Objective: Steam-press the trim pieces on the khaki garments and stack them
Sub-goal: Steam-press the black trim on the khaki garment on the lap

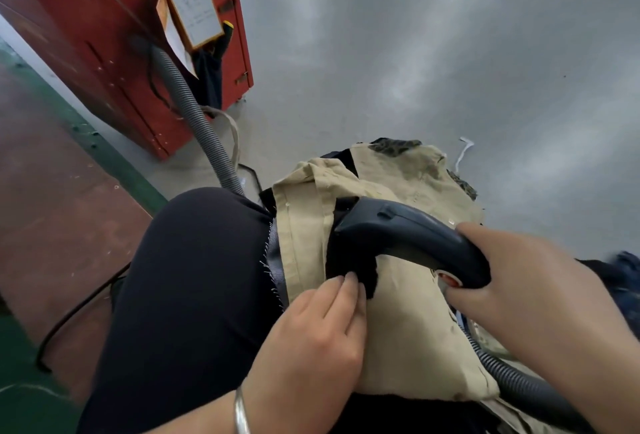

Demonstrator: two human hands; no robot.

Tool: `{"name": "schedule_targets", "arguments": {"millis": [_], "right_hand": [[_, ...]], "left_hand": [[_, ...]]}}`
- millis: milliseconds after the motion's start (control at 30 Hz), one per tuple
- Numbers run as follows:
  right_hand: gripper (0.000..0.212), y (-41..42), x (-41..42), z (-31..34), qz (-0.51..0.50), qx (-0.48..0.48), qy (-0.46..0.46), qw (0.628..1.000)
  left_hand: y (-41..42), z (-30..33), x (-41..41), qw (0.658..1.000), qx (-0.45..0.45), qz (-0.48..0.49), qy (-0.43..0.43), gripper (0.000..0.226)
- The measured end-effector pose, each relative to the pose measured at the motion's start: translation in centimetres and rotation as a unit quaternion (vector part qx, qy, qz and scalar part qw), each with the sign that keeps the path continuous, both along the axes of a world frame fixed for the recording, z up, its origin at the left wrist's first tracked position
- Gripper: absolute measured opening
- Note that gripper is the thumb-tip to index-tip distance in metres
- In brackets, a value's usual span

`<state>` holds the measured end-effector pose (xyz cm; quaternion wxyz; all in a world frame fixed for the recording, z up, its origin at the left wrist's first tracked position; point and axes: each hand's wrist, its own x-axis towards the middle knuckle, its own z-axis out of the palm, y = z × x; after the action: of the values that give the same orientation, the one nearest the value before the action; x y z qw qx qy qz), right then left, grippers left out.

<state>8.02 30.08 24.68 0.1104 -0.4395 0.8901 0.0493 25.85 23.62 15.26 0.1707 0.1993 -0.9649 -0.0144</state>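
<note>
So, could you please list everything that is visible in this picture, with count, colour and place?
steamer: one, dark blue, on the khaki fabric at centre, handle in the right hand
black trim piece: one, under the steamer head, on the khaki
khaki garments: a pile, count unclear, on the lap at centre
grey ribbed hose: one, from upper left down behind the knee; another stretch at lower right
red cabinet: one, upper left
orange card with paper: one, hanging on the cabinet
black cable: one, on the floor at left
knee in dark trousers: one, left of centre
silver bracelet: one, left wrist
left hand: fingertips on the trim
right hand: grips the steamer handle
</note>
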Motion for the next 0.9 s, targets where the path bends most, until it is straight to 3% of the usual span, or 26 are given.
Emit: {"name": "schedule_targets", "arguments": {"millis": [333, 500, 567, 733, 900], "right_hand": [[0.012, -9.0, -3.6, 0.0, 0.002, -0.065, 0.003, 0.998], [0.024, -4.0, -4.3, 3.1, 0.023, -0.122, -0.034, 0.992], [0.029, -1.2, -3.3, 3.5, 0.045, -0.089, -0.029, 0.995], [0.028, 0.8, -1.1, 1.7, 0.044, 0.041, -0.011, 0.998], [0.018, -3.4, -0.5, 1.1, 0.064, 0.035, 0.037, 0.997]], "left_hand": [[0.6, 0.5, -0.9, 0.999, 0.034, 0.004, 0.025, 0.033], [0.6, 0.8, -1.2, 0.998, 0.043, 0.029, 0.037, 0.039], [1.0, 1.0, -1.3, 0.998, 0.040, 0.041, 0.035, 0.044], [2.3, 0.6, -1.8, 0.999, 0.029, 0.012, 0.030, 0.027], [2.4, 0.2, -2.0, 0.998, 0.047, 0.019, 0.023, 0.029]]}}
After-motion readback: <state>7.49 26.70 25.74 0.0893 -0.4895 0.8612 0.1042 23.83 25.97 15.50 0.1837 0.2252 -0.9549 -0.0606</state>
